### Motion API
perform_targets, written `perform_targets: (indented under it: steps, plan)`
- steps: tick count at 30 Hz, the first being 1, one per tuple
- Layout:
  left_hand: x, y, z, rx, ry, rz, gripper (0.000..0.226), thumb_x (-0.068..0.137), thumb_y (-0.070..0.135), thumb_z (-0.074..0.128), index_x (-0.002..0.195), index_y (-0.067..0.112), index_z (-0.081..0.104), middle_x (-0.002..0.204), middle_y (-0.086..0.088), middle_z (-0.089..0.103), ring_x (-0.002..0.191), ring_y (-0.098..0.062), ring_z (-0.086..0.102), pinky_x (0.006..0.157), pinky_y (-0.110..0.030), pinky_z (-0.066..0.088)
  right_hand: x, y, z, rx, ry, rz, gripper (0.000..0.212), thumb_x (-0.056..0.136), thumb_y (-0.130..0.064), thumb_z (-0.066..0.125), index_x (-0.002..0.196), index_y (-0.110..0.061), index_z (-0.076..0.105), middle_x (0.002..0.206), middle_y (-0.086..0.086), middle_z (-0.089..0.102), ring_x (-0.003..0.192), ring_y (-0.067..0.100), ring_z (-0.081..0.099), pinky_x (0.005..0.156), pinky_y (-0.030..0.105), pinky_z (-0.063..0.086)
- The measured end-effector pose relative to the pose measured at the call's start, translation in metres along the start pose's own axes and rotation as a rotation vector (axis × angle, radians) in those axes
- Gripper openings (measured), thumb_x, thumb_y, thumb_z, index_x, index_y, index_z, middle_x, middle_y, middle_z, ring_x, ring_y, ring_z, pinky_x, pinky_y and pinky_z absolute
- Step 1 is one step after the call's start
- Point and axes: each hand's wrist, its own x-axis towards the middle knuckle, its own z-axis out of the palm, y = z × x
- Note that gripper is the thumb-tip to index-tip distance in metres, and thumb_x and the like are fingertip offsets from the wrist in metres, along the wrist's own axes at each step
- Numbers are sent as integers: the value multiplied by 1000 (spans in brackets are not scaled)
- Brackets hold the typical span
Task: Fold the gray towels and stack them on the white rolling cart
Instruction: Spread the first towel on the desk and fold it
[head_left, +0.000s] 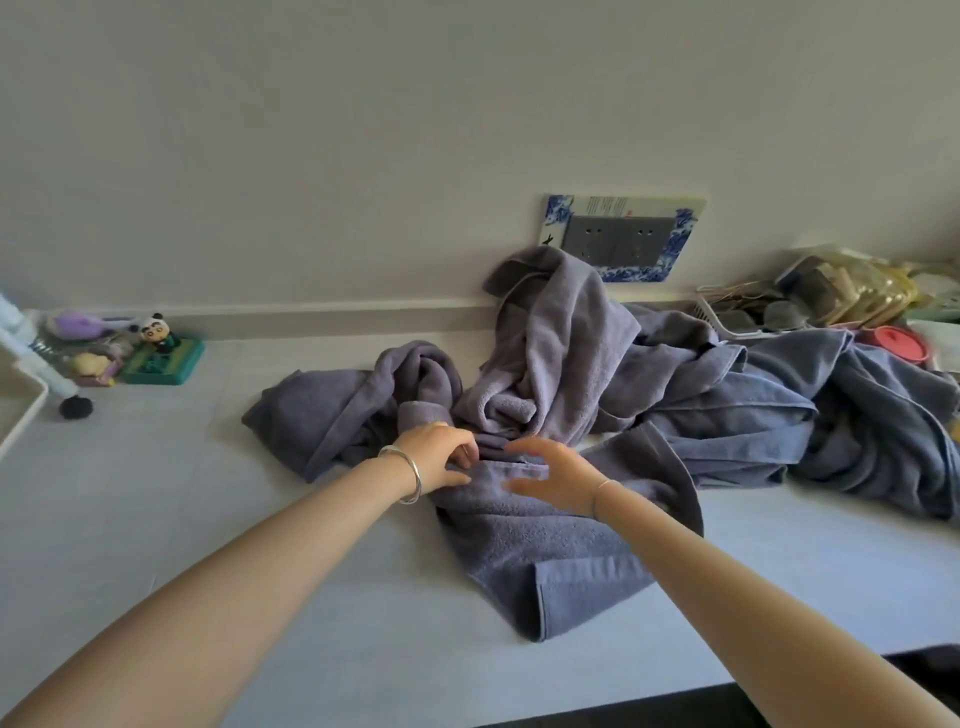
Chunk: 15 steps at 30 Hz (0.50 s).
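Gray towels (597, 395) lie heaped unfolded on the pale counter (208, 519), so this is picking one out, calling for finding its hem and spreading it flat; left hand (441, 454) pinches the nearest towel's edge, right hand (553, 475) hovers spread, holding nothing.

Bare tabletop (171, 467) lies open from seven to nine o'clock of the heaped gray towels (597, 395). Toys (156, 348) crowd ten o'clock; a cluttered basket (769, 312), contents unclear, blocks two o'clock; wall (363, 156) closes twelve.
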Motion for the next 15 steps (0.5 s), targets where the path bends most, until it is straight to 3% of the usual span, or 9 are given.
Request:
perform_targets:
  steps: [3, 6, 8, 10, 11, 13, 15]
  plan:
    - [-3, -7, 0, -33, 43, -27, 17, 79, 17, 69, 95, 16, 64, 69, 14, 63, 64, 5, 56, 66, -15, 44, 19, -8, 28, 41, -45, -14, 66, 80, -36, 73, 136, -16, 46, 135, -2, 51, 127, 15, 45, 109, 33, 34]
    - [-8, -13, -3, -27, 41, 1, 30, 77, 26, 74, 103, 19, 59, 88, 10, 62, 82, -7, 59, 76, -23, 47, 32, -3, 42, -210, -82, 23, 68, 78, -53, 67, 134, -20, 48, 128, 4, 48, 123, 23, 38, 105, 37, 34]
    - [-10, -19, -3, 18, 45, 44, 39, 73, 33, 76, 108, 22, 62, 100, 7, 59, 93, -11, 56, 84, -27, 47, 32, -4, 41, -279, -46, 1, 53, 78, -54, 67, 117, -18, 59, 114, 7, 49, 111, 25, 38, 98, 37, 36]
    - [-11, -20, -3, 57, 20, 69, 37, 72, 34, 76, 105, 20, 67, 105, 2, 61, 99, -14, 55, 88, -31, 46, 28, -6, 34, -134, -15, -80, 30, 82, -45, 68, 84, -16, 61, 89, 4, 50, 90, 20, 44, 83, 35, 40]
    - [-11, -19, -2, 64, 18, 73, 33, 73, 35, 75, 101, 20, 68, 104, 0, 62, 99, -17, 57, 88, -34, 47, 23, -4, 27, 4, -15, -99, 28, 84, -39, 67, 72, -17, 54, 77, 1, 47, 78, 16, 44, 76, 34, 39]
    - [-12, -13, -5, 40, 72, 58, 29, 72, 39, 71, 93, 20, 67, 98, -2, 63, 97, -22, 58, 84, -35, 48, 9, -6, 5, 303, -50, -74, 31, 87, -36, 65, 68, -16, 50, 69, -3, 47, 71, 11, 44, 72, 32, 38]
    - [-13, -3, -15, -12, 125, 28, 24, 74, 42, 70, 87, 22, 63, 94, -2, 58, 90, -21, 56, 78, -29, 46, -7, -7, -21, 503, -93, -22, 40, 85, -44, 65, 85, -4, 59, 83, 4, 62, 83, 14, 57, 86, 37, 45]
